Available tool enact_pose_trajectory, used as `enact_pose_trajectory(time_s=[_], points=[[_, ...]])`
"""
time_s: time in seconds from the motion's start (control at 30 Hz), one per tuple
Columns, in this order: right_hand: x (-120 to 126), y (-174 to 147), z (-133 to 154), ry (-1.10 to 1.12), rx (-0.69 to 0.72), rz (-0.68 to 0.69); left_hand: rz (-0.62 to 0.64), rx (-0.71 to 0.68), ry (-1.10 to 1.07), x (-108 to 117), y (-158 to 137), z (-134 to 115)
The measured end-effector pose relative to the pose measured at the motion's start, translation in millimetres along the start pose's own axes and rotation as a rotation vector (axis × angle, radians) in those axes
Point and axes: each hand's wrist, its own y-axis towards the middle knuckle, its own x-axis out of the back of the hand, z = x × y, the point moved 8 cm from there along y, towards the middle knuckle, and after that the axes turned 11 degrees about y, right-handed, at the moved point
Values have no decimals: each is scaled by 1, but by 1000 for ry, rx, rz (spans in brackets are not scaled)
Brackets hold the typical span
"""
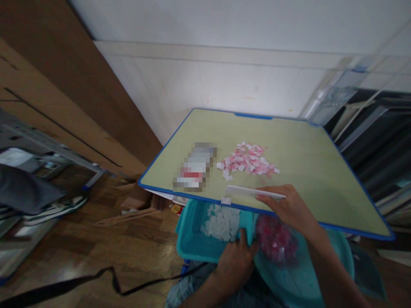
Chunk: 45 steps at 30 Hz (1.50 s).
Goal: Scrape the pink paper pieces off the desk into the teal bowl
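Note:
My right hand [290, 209] pinches a thin, flat white card [248, 191], held edge-on over the front of the folding table [308, 171] with its pale green top and blue rim. Just beyond it, a heap of small pink-and-white paper pieces [248, 160] is spread on the tabletop. One small white piece [226, 200] is at the front edge. Below, my left hand [236, 261] grips the right rim of a teal rectangular basin [195, 252] with its fingers curled over. Inside that basin are many small white pieces [221, 224].
A phone-like object [195, 167], pixelated, lies on the table's left. A round teal basin [345, 256] under the right arm holds a clear bag of red items [278, 241]. Cardboard [105, 124] stands at left; a black strap [154, 280] crosses below. A person's shoe [58, 209] shows left.

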Motion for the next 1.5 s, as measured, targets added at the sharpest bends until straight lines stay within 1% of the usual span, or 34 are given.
enact_pose_trajectory(time_s=[0.3, 0.5, 0.6, 0.77, 0.9, 1.07, 1.23, 1.4, 1.5], points=[[3, 4, -9, 45, -3, -42, 31, 15, -5, 2, 0, 1], [6, 4, -13, 30, -25, -95, 12, 11, 8, 2, -1, 1], [5, -1, -11, 35, -51, -64, -3, -1, 20, 4, -1, 0], [4, -10, -11, 48, -154, 13, 8, 14, 18, 4, 0, 1], [3, -12, -8, 68, -154, 54, 18, 4, 14, 3, 0, 0], [10, -11, -10, 57, -159, -20, 6, 9, 11, 4, 0, 0], [5, -10, -12, 18, -142, 31, 24, 11, 0, 4, 0, 1], [14, -7, -21, 0, -181, -59, 25, 3, -26, 5, 0, 0], [17, -6, -18, -1, -159, -79, 31, 10, -34, 6, 0, 1]])
